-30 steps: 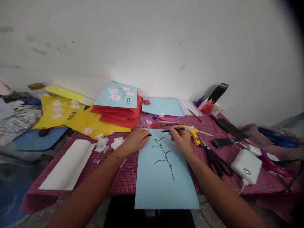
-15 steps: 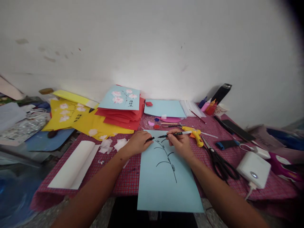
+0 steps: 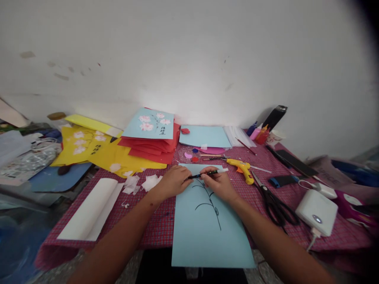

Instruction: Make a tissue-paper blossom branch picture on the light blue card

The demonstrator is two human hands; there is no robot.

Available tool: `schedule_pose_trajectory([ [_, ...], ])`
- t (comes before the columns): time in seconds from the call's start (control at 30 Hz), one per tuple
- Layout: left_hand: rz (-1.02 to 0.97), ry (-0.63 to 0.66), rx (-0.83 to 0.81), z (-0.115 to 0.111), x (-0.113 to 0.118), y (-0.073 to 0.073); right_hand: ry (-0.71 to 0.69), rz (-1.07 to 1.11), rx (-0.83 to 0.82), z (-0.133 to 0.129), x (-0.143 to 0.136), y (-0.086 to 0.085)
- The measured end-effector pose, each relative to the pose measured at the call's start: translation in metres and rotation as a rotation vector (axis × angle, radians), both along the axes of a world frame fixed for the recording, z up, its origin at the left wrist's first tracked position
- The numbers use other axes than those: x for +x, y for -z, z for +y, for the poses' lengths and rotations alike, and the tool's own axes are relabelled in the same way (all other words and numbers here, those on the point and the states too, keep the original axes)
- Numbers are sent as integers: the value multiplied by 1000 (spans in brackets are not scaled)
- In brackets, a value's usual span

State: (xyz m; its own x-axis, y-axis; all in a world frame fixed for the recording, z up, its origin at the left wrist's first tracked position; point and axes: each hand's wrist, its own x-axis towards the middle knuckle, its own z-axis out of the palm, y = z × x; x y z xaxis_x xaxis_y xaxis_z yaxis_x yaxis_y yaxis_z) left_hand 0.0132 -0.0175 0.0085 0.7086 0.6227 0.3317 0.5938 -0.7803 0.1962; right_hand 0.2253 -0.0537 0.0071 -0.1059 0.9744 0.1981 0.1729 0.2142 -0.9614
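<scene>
My right hand (image 3: 220, 186) is closed around a black brush pen (image 3: 213, 172) with a white end. Opposite it, my left hand (image 3: 174, 181) is closed on the dark pen cap, mostly hidden by the fingers. The pen's tip end meets the cap; how deep it sits in there I cannot tell. Both hands rest over the top part of a light blue sheet (image 3: 213, 244). On that sheet is a black brush-drawn branch (image 3: 211, 202) with curved twigs.
A yellow glue gun (image 3: 243, 169) and black scissors (image 3: 275, 203) lie to the right, near a white power adapter (image 3: 316, 213). Red paper (image 3: 154, 149) is stacked behind, under a flower picture (image 3: 139, 128). Left are white paper scraps (image 3: 151, 182) and a folded white sheet (image 3: 89, 211).
My right hand has moved left with the brush pen, bringing its tip end to the cap in my left hand. Before, a gap showed between them.
</scene>
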Motion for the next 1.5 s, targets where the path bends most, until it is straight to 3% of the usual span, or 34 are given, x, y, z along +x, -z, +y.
schedule_pose_trajectory([
  [0.23, -111, 60, 40, -6, 4, -1, 25, 21, -36, 2, 5, -3],
  [0.43, -135, 32, 81, -9, 5, 0, 28, 28, -27, -1, 1, -5],
  [0.7, -211, 6, -73, -10, 7, -11, 69, 54, 19, 5, 0, -6],
  [0.8, -389, -40, -173, -5, 2, -13, 172, 71, 89, 10, 11, -7],
  [0.93, -764, -214, -345, 6, -8, -9, 362, 27, 210, 15, 24, -11],
  [1.03, -928, -336, -451, 15, -14, -4, 399, -12, 254, 15, 27, -13],
  [1.3, -938, -375, -497, 24, -15, 3, 356, -75, 206, 17, 26, -6],
  [1.5, -817, -285, -528, 18, -11, 3, 329, -39, 189, 20, 27, -2],
])
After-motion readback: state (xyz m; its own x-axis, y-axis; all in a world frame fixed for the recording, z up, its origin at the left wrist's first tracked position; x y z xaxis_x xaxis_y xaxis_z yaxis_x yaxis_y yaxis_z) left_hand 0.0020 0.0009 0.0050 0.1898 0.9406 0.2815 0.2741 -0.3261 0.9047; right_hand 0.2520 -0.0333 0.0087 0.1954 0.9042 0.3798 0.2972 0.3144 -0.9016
